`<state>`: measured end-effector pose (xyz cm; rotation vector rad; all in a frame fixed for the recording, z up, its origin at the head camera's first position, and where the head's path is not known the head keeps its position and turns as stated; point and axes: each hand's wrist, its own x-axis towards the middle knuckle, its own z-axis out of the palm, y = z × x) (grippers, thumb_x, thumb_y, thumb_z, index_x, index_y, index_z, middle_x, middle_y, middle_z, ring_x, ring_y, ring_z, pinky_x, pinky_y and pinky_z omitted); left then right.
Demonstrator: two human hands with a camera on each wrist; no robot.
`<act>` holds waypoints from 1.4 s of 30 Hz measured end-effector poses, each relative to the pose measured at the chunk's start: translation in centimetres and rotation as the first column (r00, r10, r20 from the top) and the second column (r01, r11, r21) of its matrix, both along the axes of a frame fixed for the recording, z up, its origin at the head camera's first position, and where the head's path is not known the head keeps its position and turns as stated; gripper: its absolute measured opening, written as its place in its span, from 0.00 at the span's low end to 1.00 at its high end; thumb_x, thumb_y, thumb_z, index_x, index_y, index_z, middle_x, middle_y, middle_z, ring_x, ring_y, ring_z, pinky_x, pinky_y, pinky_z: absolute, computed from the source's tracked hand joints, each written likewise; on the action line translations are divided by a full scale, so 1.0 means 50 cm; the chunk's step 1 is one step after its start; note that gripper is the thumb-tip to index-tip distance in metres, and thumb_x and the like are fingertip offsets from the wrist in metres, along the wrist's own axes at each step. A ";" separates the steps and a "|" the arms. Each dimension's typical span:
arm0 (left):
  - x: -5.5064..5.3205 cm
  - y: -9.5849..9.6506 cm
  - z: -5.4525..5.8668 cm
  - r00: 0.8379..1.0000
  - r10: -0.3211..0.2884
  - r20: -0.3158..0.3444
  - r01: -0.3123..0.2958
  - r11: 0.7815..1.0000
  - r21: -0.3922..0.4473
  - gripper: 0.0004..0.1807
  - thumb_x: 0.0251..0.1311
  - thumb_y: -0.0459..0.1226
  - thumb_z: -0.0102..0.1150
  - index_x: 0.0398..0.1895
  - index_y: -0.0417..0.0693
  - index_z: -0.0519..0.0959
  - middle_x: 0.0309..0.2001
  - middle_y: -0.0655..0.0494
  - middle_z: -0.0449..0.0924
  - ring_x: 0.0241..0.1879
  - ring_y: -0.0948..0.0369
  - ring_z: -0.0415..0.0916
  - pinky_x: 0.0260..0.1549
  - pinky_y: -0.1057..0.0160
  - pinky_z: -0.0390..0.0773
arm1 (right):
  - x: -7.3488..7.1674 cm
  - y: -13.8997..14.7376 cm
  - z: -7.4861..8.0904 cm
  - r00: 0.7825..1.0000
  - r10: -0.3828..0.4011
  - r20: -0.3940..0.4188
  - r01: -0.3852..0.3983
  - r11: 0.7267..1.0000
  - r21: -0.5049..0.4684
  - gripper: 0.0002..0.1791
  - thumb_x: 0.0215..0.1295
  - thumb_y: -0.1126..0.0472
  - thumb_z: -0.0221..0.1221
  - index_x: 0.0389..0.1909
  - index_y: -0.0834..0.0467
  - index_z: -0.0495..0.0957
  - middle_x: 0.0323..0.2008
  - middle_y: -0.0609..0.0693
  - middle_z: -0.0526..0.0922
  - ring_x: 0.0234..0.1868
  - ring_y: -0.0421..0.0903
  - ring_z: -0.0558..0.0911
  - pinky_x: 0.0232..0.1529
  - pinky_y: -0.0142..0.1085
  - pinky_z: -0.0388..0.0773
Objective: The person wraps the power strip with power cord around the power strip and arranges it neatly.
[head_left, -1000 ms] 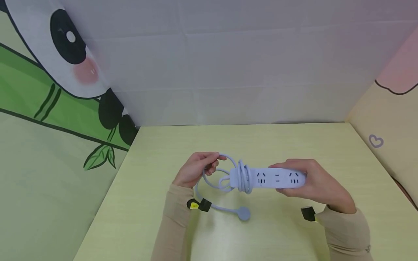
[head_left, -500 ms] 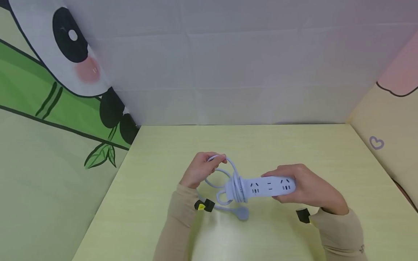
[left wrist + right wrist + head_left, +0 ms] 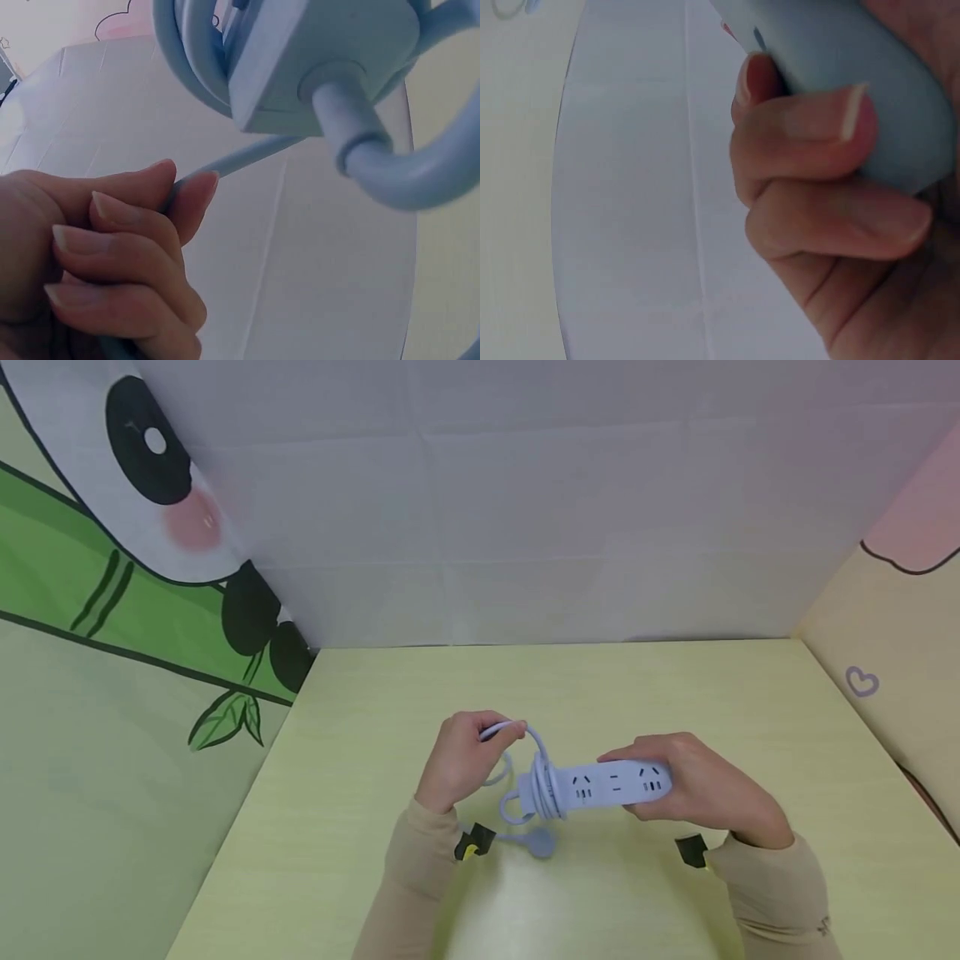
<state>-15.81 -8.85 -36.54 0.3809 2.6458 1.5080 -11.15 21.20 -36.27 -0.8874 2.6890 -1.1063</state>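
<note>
A white power strip [image 3: 615, 783] is held up over the table, its sockets facing the head camera. My right hand [image 3: 697, 781] grips its right end, fingers curled round the casing in the right wrist view. Several turns of the cord [image 3: 547, 789] are wrapped round the strip's left end. My left hand [image 3: 468, 756] pinches the cord's free run between thumb and index finger, the other fingers curled in. In the left wrist view the cord leaves the strip's end [image 3: 322, 75] in a bend. The plug [image 3: 540, 842] hangs below, near the left wrist.
The pale wooden table [image 3: 375, 693] extends under both hands. A grey-white panel [image 3: 525, 527] stands along its far edge. Printed side walls flank it, with a green bamboo pattern [image 3: 150, 602] on the left and a small heart [image 3: 862, 682] on the right.
The power strip and my right hand have moved left and slightly down. My left hand has shifted a little right and turned over with the cord. The plug has swung slightly left.
</note>
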 end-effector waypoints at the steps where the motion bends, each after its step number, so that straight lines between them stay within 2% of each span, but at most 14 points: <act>1: 0.004 0.001 0.004 1.000 0.002 -0.010 -0.002 1.000 -0.008 0.10 0.67 0.47 0.64 0.34 0.56 0.89 0.23 0.62 0.75 0.30 0.61 0.71 0.35 0.62 0.72 | 0.000 0.000 0.000 1.000 -0.001 -0.002 0.001 1.000 0.004 0.29 0.51 0.70 0.70 0.53 0.44 0.84 0.44 0.36 0.86 0.38 0.35 0.84 0.39 0.33 0.82; 3: 0.011 0.003 0.011 1.000 0.007 -0.024 -0.007 1.000 -0.017 0.09 0.66 0.47 0.64 0.34 0.56 0.89 0.22 0.61 0.72 0.27 0.62 0.69 0.33 0.63 0.72 | 0.000 0.000 0.001 1.000 -0.005 -0.002 0.005 1.000 0.009 0.29 0.51 0.70 0.70 0.53 0.44 0.84 0.44 0.36 0.86 0.38 0.34 0.84 0.39 0.32 0.81; 10: 0.030 0.009 0.026 0.999 0.020 -0.037 -0.021 0.999 -0.036 0.10 0.65 0.47 0.65 0.35 0.54 0.89 0.25 0.60 0.79 0.25 0.62 0.72 0.30 0.63 0.74 | -0.001 -0.001 0.005 1.000 0.001 0.002 -0.001 1.000 0.022 0.27 0.52 0.69 0.71 0.54 0.47 0.84 0.46 0.39 0.86 0.39 0.35 0.83 0.39 0.32 0.81; 14: 0.040 0.017 0.032 0.999 0.008 -0.046 -0.010 0.999 -0.037 0.10 0.66 0.47 0.65 0.37 0.53 0.89 0.22 0.61 0.76 0.24 0.63 0.69 0.29 0.65 0.72 | -0.002 -0.002 0.004 1.000 -0.008 -0.004 0.008 0.999 0.036 0.27 0.51 0.70 0.70 0.54 0.48 0.84 0.45 0.39 0.86 0.38 0.34 0.83 0.39 0.32 0.81; 21: 0.057 0.030 0.040 0.994 -0.011 -0.107 0.004 0.998 -0.058 0.10 0.68 0.46 0.63 0.38 0.52 0.89 0.20 0.63 0.70 0.21 0.66 0.63 0.25 0.69 0.67 | 0.000 0.000 0.006 0.997 -0.050 -0.063 0.054 0.997 0.058 0.28 0.50 0.69 0.71 0.53 0.47 0.84 0.43 0.38 0.86 0.36 0.33 0.82 0.37 0.31 0.80; 23: 0.065 0.035 0.045 0.992 -0.018 -0.123 0.011 0.998 -0.057 0.10 0.68 0.44 0.62 0.39 0.50 0.89 0.19 0.61 0.70 0.19 0.67 0.62 0.22 0.70 0.65 | 0.000 0.000 0.007 0.995 -0.064 -0.076 0.069 0.995 0.067 0.28 0.50 0.69 0.71 0.54 0.47 0.84 0.43 0.39 0.86 0.36 0.34 0.81 0.36 0.31 0.80; 25: 0.074 0.041 0.048 0.991 -0.026 -0.128 0.020 0.999 -0.049 0.11 0.70 0.43 0.61 0.40 0.48 0.88 0.20 0.60 0.74 0.17 0.68 0.64 0.20 0.71 0.67 | -0.001 0.001 0.008 0.993 -0.079 -0.090 0.086 0.993 0.079 0.28 0.49 0.69 0.72 0.54 0.49 0.84 0.44 0.41 0.87 0.36 0.35 0.82 0.36 0.31 0.80; 30: 0.095 0.055 0.056 0.991 -0.045 -0.124 0.040 0.998 -0.043 0.10 0.72 0.41 0.59 0.40 0.46 0.86 0.26 0.54 0.83 0.18 0.69 0.74 0.20 0.70 0.76 | -0.001 0.007 0.007 0.983 -0.121 -0.141 0.137 0.985 0.106 0.30 0.46 0.70 0.73 0.54 0.53 0.84 0.43 0.45 0.87 0.37 0.38 0.82 0.36 0.31 0.80; 35: 0.108 0.063 0.061 0.988 -0.053 -0.145 0.051 0.999 -0.013 0.09 0.72 0.37 0.57 0.35 0.44 0.83 0.22 0.56 0.80 0.18 0.71 0.77 0.24 0.71 0.78 | 0.000 0.011 0.006 0.966 -0.154 -0.206 0.177 0.979 0.097 0.31 0.43 0.69 0.75 0.53 0.52 0.85 0.40 0.42 0.86 0.36 0.36 0.81 0.34 0.30 0.78; 39: 0.120 0.067 0.066 0.990 -0.055 -0.132 0.057 0.998 0.013 0.08 0.73 0.35 0.56 0.41 0.43 0.85 0.24 0.57 0.82 0.19 0.72 0.79 0.23 0.71 0.78 | 0.004 0.012 0.010 0.954 -0.188 -0.232 0.211 0.974 0.081 0.30 0.44 0.68 0.75 0.53 0.52 0.85 0.38 0.42 0.85 0.33 0.37 0.79 0.34 0.31 0.77; 42: 0.128 0.070 0.069 0.991 -0.067 -0.115 0.072 0.996 0.043 0.09 0.73 0.34 0.56 0.46 0.41 0.85 0.24 0.55 0.83 0.20 0.71 0.80 0.26 0.72 0.80 | 0.004 0.014 0.011 0.936 -0.227 -0.268 0.251 0.966 0.061 0.29 0.45 0.68 0.76 0.52 0.53 0.85 0.37 0.43 0.86 0.32 0.37 0.80 0.33 0.32 0.77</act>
